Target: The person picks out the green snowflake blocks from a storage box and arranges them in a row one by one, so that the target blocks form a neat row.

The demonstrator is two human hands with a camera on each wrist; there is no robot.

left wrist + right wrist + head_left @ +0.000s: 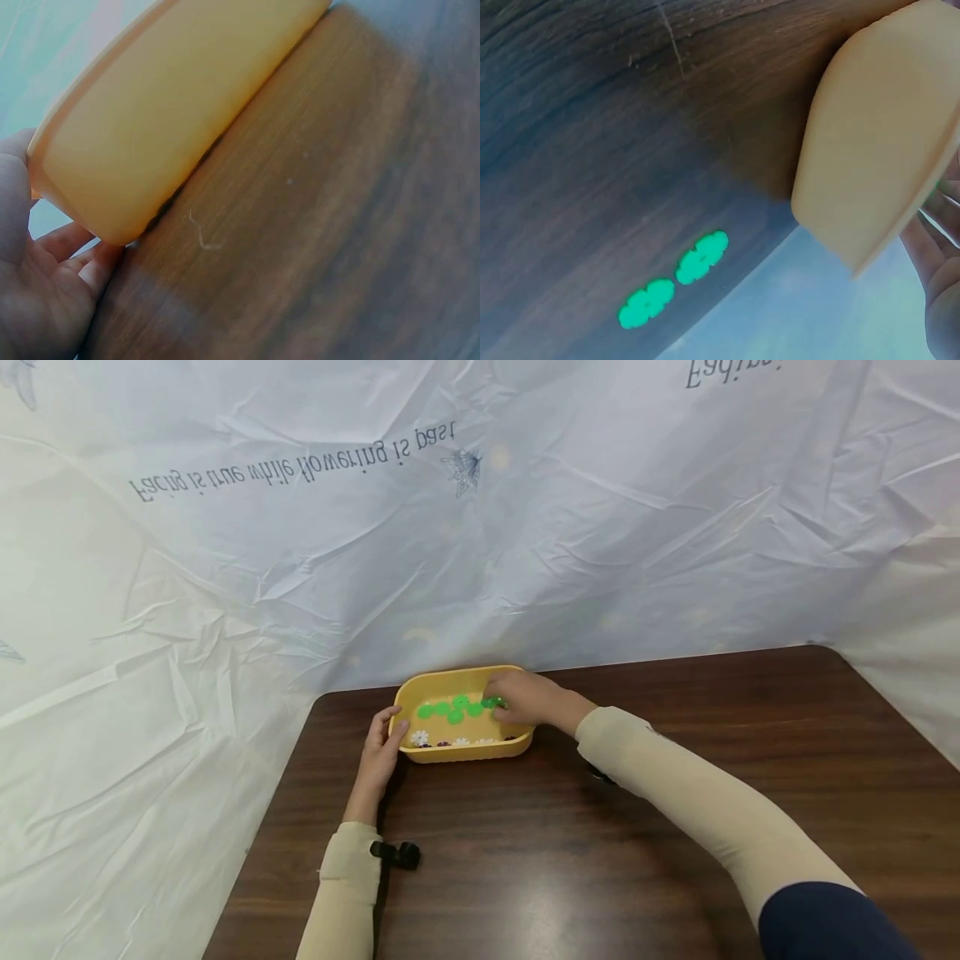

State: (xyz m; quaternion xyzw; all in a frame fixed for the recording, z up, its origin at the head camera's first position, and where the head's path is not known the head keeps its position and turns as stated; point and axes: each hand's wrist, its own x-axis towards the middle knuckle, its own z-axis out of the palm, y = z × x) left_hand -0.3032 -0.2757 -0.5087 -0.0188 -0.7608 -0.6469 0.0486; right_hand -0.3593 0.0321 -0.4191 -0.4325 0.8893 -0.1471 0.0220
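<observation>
A yellow plastic tray [465, 753] stands near the table's far edge. My left hand [380, 752] grips its left end, thumb over the rim and fingers outside; the left wrist view shows fingers against the tray wall [172, 97]. Over the tray's right end reaches my right hand [521, 696], its curled fingers pinching a green flower-shaped piece [501, 702], mostly covered. Several more green pieces [455, 716] lie across the tray floor. White flower pieces [420, 737] and dark purple ones [443, 744] lie along the near wall.
Two green flower pieces [703, 257] rest on the dark wooden table [525, 852] outside the tray, seen in the right wrist view. A wrinkled white printed sheet [420, 568] hangs behind the table's far edge and along its left side.
</observation>
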